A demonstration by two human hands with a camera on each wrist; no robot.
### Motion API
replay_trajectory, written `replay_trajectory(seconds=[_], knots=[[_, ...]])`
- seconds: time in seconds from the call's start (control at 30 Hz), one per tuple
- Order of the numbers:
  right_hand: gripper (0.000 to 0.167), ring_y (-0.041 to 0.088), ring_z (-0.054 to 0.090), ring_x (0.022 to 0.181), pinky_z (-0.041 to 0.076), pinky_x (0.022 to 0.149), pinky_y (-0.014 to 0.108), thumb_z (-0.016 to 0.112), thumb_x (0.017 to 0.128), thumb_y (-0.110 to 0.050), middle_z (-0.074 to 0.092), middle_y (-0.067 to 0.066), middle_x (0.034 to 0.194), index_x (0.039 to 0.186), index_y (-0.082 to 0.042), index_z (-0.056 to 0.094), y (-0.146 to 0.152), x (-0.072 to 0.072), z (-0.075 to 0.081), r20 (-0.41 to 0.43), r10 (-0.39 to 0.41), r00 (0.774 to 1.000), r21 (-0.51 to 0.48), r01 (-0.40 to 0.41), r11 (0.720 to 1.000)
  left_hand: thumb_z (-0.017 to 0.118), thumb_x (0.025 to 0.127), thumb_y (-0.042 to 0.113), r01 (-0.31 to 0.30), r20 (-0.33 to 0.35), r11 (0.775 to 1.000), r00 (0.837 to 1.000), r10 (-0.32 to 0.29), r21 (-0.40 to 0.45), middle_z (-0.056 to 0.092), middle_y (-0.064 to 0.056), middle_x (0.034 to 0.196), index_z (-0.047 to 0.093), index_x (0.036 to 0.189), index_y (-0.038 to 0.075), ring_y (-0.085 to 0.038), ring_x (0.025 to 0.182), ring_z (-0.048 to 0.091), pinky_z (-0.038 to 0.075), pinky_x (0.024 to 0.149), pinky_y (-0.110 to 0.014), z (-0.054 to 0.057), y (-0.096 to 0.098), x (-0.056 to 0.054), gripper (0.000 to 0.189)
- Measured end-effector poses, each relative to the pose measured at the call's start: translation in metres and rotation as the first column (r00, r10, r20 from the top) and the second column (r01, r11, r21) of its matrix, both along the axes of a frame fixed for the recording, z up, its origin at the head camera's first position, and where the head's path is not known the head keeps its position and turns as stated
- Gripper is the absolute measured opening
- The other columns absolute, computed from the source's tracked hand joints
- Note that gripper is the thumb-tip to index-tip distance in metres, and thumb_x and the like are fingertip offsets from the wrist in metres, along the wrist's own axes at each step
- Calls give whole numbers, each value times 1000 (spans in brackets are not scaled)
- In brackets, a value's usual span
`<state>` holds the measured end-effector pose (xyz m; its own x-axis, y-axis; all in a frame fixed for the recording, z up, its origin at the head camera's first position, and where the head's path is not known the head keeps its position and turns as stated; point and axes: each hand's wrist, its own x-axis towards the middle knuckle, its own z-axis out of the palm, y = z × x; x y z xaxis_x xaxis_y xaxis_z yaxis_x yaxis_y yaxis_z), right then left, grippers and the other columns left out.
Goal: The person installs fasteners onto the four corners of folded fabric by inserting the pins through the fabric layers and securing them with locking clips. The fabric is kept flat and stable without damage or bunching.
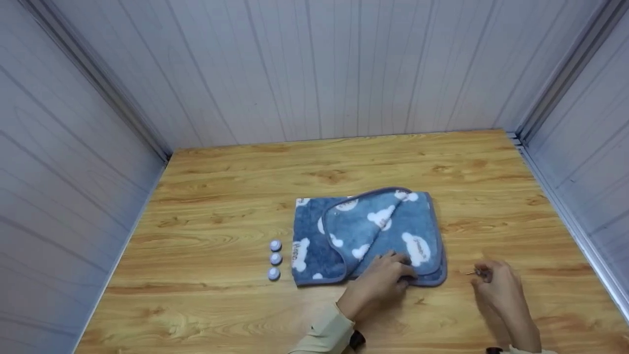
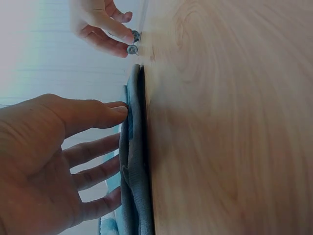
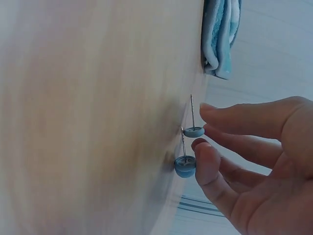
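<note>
A folded blue fleece blanket point(image 1: 304, 231) with white patterns and a grey trimmed edge lies flat on the table. My left hand point(image 1: 383, 278) rests at its near edge, fingertips on the top layer. In the left wrist view, the thumb point(image 2: 93, 115) touches the trim and the other fingers are spread. To the right of the blanket, my right hand point(image 1: 501, 285) pinches a round-headed pin point(image 3: 194, 132) at its head, the thin shaft pointing toward the blanket. A second such pin point(image 3: 185, 169) is against a curled finger of the same hand.
Left of the blanket, three small white round caps point(image 1: 274, 258) stand in a column. The wooden table point(image 1: 206, 216) is bounded by pale panel walls point(image 1: 314, 69) at the back and both sides.
</note>
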<state>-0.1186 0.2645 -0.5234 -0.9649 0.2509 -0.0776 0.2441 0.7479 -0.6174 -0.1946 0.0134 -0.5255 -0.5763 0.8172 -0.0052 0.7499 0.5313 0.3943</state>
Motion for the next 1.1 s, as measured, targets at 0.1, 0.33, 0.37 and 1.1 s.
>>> replay_trajectory(seconds=[0.1, 0.33, 0.37, 1.1], knots=[[27, 41, 59, 88, 48, 74, 51, 68, 77, 4, 59, 28, 97, 101, 14, 63, 1, 0, 0, -2, 8, 1000, 7, -8, 1000, 61, 91, 18, -6, 22, 1000, 1000, 6, -11, 53, 7, 127, 68, 118, 29, -12, 112, 47, 41, 90, -34, 0, 0, 0, 30], [19, 35, 62, 81, 50, 70, 46, 69, 77, 5, 65, 21, 86, 94, 13, 67, 5, -3, -1, 19, 47, 999, 23, -48, 999, 58, 93, 18, -8, 21, 1000, 1000, 8, -1, 53, 7, 129, 63, 123, 33, -12, 115, 47, 43, 91, -38, 0, 0, 2, 34], [18, 35, 62, 81, 50, 69, 45, 69, 77, 5, 65, 21, 86, 93, 13, 67, 6, -3, -1, 21, 50, 999, 23, -50, 998, 57, 94, 19, -2, 10, 1000, 1000, 3, -6, 53, 7, 129, 65, 120, 34, -13, 115, 47, 43, 91, -39, 0, 1, 2, 31], [14, 23, 61, 71, 47, 60, 37, 72, 81, -7, 67, 8, 79, 89, 4, 70, 8, -3, 3, 117, 63, 991, 15, -65, 998, 59, 92, 25, -27, -4, 985, 1000, 27, -172, 41, 6, 140, 47, 138, 35, -15, 121, 42, 42, 90, -42, 6, 13, 4, 49]])
